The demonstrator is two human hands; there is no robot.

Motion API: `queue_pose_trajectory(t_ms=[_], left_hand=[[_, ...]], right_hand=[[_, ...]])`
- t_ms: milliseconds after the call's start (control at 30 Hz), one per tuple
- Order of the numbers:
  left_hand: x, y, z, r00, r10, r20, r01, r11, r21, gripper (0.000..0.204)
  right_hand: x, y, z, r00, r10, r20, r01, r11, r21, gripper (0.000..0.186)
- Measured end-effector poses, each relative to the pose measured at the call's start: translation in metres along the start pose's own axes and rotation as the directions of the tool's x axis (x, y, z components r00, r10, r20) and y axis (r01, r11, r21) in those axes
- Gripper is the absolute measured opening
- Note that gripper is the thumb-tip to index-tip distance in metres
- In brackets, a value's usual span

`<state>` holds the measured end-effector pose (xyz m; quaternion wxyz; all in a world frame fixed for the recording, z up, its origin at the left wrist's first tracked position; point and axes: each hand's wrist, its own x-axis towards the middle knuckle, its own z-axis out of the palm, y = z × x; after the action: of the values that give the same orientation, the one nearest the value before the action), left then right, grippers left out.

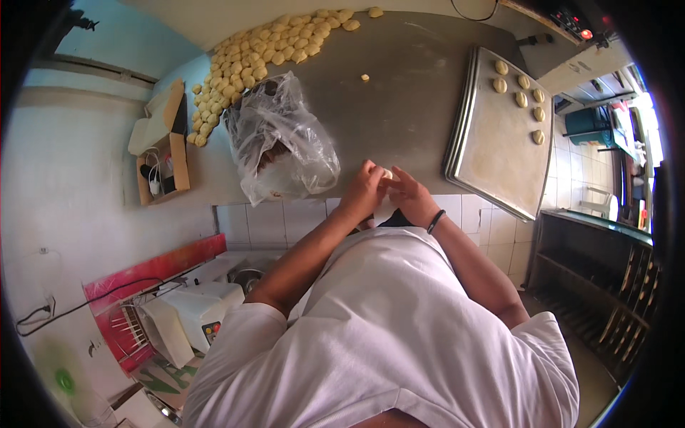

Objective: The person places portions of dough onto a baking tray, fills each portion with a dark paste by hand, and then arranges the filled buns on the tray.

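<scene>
Near the front edge of the metal table, my left hand (364, 191) and my right hand (412, 198) meet around a small piece of dough (387, 173). The fingers of both are bent in on it, and its lower part is hidden by them. A black band circles my right wrist. Left of my hands lies a clear plastic bag (310, 153) with something dark reddish-brown inside. Farther off, a small dough bit (365, 78) rests alone on the table (399, 107). Pale dough balls (275, 46) crowd the far left of the table.
At the right, stacked baking trays (492, 160) carry several shaped dough pieces (521, 100) on top. An open cardboard box (171, 160) with cables stands at the left. A dark rack (585, 264) is at the lower right, a white machine (203, 307) at the lower left.
</scene>
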<state>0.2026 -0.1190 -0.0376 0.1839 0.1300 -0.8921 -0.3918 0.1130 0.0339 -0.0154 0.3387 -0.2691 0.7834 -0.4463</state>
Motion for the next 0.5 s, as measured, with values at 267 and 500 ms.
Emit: queue_pose_trajectory(t_ms=[267,500], left_hand=[[0.067,0.062,-0.007,0.989,-0.065,0.130,0.112,0.913,-0.393,0.005],[0.107,0.095,0.056,0.933,0.055,0.356,0.174,0.796,-0.580,0.045]], right_hand=[[0.003,-0.004,-0.060,0.931,-0.010,-0.365,0.196,0.857,0.476,0.044],[0.026,0.033,-0.176,0.897,0.193,-0.397,0.001,0.898,0.440,0.033]])
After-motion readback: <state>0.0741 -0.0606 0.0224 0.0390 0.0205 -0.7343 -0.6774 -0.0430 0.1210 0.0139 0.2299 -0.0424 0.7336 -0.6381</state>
